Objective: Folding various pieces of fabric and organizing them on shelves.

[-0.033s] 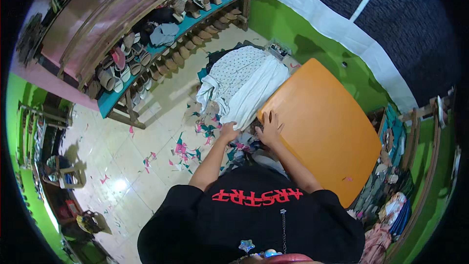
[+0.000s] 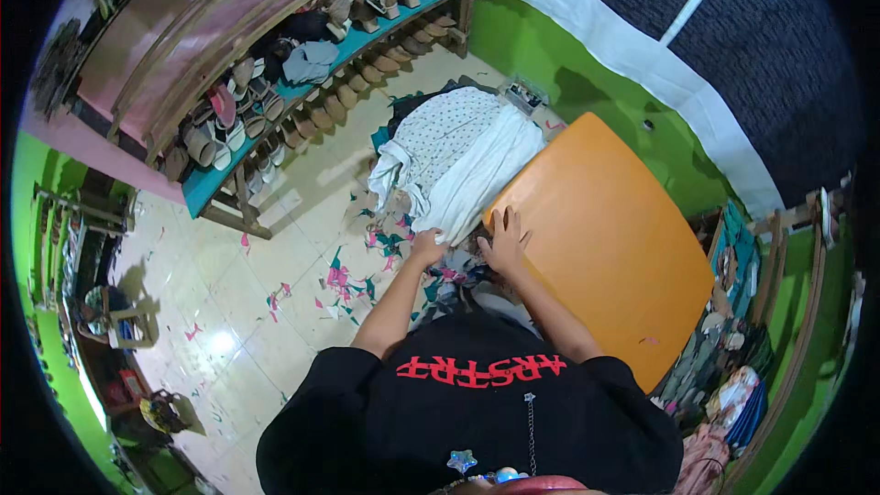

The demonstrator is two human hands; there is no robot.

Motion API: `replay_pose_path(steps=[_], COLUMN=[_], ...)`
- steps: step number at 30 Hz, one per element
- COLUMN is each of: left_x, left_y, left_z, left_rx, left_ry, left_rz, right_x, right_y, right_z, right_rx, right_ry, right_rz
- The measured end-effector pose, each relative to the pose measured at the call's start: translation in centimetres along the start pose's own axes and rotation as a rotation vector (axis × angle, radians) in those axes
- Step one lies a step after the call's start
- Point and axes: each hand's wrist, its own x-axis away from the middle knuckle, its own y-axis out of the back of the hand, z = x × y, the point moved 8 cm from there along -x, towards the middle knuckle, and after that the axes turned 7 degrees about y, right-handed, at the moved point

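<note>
My left hand (image 2: pixel 426 248) is closed, pinching the near corner of a white cloth (image 2: pixel 486 174). That cloth stretches from my fingers toward the far wall, over or beside a pale dotted cloth (image 2: pixel 449 124). Fingers spread, my right hand (image 2: pixel 505 243) lies on the left edge of an orange tabletop (image 2: pixel 605 238) and holds nothing. Between my hands and my body is a heap of scraps and fabric (image 2: pixel 449 280), partly hidden by my arms and shirt.
Pink and green scraps (image 2: pixel 339 280) litter the tiled floor (image 2: pixel 247 312) on the left. A long shoe rack (image 2: pixel 302 92) full of shoes stands at the far left. Clothes (image 2: pixel 724 357) are piled right of the tabletop. A clear box (image 2: pixel 522 94) sits by the green wall (image 2: pixel 513 32).
</note>
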Motion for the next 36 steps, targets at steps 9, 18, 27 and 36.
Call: replay_pose_path(steps=[9,18,27,36], left_x=[-8.9,-19.2,-20.6,-24.1], left_y=[0.7,3.2,6.1,18.4], left_z=[0.4,-4.8,-7.4,-12.3], left_rx=[0.07,0.047,-0.376,0.219], left_ry=[0.164,0.037,0.07,-0.26], left_rz=[0.034,-0.302,-0.096,-0.369], right_x=[-7.4,-9.5,-9.8,-9.1], right_y=[-0.6,-0.9,-0.2,0.0], right_z=[1.3,1.5,1.4,1.3], right_rx=[0.133,0.043,0.016,0.064], right_ry=[0.288,0.404,0.394,0.436], right_rz=[-0.096,-0.033,0.063,0.026])
